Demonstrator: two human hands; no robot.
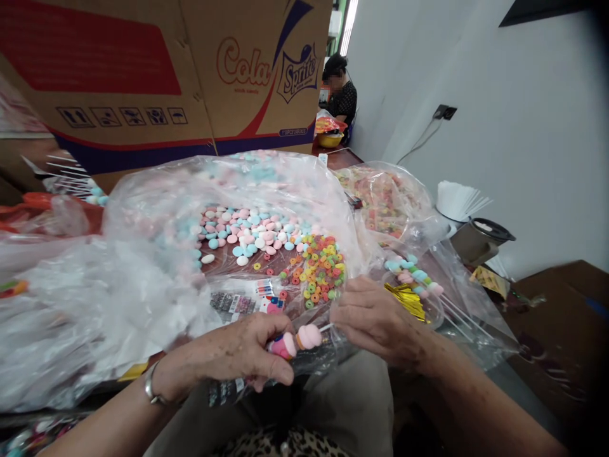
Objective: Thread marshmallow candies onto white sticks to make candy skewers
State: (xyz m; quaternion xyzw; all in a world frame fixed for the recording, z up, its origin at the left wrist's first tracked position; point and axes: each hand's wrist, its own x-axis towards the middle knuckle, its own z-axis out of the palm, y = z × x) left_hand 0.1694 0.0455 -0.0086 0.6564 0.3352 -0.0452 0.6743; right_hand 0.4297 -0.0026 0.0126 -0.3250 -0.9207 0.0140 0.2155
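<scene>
My left hand [238, 355] pinches pink sweets [297, 341] threaded on a thin white stick [325, 328] low in the middle of the view. My right hand [375, 320] grips the other end of that stick, its fingers closed around it. Just beyond both hands lies an open clear plastic bag [157, 216] holding pastel round candies [247, 231] and small colourful ring candies [318, 270]. To the right of my right hand lie finished candy skewers [413, 276] and gold twist ties [406, 298].
A large Cola/Sprite cardboard box [190, 76] stands behind the bags. A second bag of ring candies [385, 200] sits at the right, with a cup of white sticks [459, 203] and a dark pot [480, 238]. Another person [340, 92] sits far back.
</scene>
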